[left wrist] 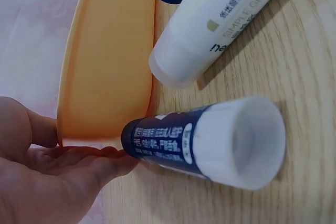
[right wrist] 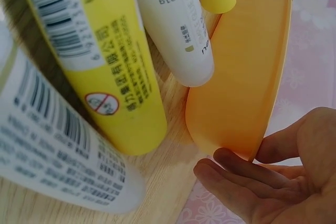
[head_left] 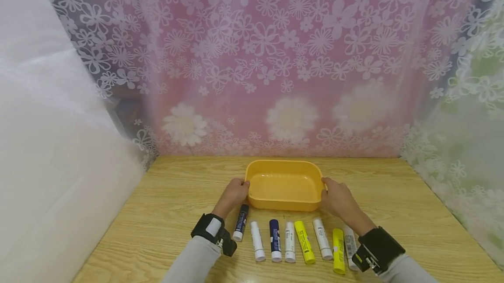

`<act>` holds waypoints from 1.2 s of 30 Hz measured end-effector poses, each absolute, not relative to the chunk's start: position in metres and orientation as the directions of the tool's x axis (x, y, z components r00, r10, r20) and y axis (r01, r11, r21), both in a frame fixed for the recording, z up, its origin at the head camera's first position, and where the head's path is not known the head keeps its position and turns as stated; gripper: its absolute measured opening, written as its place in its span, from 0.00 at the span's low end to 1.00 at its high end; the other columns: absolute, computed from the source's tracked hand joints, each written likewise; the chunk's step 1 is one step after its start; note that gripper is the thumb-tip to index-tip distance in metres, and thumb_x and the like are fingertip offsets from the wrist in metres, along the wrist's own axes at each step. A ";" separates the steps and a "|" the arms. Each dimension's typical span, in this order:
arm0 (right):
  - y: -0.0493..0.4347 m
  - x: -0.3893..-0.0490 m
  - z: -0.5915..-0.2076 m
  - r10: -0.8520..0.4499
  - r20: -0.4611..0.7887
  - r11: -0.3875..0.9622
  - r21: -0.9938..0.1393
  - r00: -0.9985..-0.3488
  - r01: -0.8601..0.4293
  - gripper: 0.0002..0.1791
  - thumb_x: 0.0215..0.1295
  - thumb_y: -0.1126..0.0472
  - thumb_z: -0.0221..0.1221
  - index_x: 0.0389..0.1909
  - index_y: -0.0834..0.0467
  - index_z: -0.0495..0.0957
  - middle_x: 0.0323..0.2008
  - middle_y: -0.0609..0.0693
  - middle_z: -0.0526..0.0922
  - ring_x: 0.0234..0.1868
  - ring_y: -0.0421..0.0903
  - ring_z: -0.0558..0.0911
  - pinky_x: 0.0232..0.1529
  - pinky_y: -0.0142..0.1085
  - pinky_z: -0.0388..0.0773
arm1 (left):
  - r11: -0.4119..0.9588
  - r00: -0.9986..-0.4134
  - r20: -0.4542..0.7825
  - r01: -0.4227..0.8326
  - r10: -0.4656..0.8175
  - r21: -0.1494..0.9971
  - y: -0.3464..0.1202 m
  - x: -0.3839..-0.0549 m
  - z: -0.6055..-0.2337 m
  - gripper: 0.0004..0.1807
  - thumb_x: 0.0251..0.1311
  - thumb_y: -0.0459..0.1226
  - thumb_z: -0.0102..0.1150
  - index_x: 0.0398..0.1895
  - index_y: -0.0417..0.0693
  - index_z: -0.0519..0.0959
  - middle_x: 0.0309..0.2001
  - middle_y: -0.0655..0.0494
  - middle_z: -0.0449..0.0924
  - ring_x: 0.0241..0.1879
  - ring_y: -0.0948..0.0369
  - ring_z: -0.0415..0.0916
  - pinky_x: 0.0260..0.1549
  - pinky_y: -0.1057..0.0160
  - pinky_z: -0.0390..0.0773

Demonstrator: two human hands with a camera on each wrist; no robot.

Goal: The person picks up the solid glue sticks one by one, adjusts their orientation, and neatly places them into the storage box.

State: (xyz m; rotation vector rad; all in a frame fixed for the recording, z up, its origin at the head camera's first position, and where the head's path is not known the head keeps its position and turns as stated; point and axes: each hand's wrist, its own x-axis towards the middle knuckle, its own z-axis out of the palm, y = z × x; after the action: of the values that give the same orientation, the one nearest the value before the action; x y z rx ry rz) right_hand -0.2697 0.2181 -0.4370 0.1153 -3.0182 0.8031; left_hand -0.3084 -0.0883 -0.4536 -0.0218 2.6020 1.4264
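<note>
Left hand [head_left: 236,192], centre-left of lower frame, is clamping on the left end of the yellow-orange plastic basin [head_left: 285,204]; left wrist view is showing the rim sitting between thumb and fingers. Navy glue stick with white end [head_left: 241,223] is lying just below that hand; fingertips are right beside its dark end, can't tell if touching. Next, a white glue stick [head_left: 257,241] is lying angled, then a blue glue stick with white end [head_left: 275,240]. Basin itself is spanning the middle of the lower frame, behind the row, opening up, bare inner floor showing; can't tell if its base is touching the table [head_left: 138,230]. Continuing along the row: second white stick [head_left: 289,241], yellow glue stick [head_left: 305,242], third white stick [head_left: 323,238]. Right hand [head_left: 337,195] is pinching the basin's right end, rim between thumb and fingers, sticks lying apart from its fingertips. Below its forearm, lower right: second yellow stick [head_left: 338,250] is lying beside a fourth white stick [head_left: 350,247], which the wrist strap [head_left: 381,248] is partly covering.
</note>
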 end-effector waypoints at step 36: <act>0.217 -0.270 -0.441 -0.092 0.080 0.885 -0.451 -0.993 -0.119 0.26 0.71 0.68 0.47 0.65 0.79 0.64 0.52 0.75 0.80 0.28 0.47 0.78 0.30 0.39 0.76 | 0.395 -0.967 -0.220 -0.152 0.131 0.906 -0.093 -0.310 -0.459 0.23 0.80 0.40 0.41 0.62 0.29 0.74 0.48 0.45 0.81 0.46 0.56 0.79 0.51 0.54 0.82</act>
State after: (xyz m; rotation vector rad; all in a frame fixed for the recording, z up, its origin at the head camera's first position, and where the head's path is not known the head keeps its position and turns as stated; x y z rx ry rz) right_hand -0.2703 0.2174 -0.4411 0.1674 -2.9946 0.7215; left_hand -0.3102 -0.0926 -0.4588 -0.0181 2.3993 1.5985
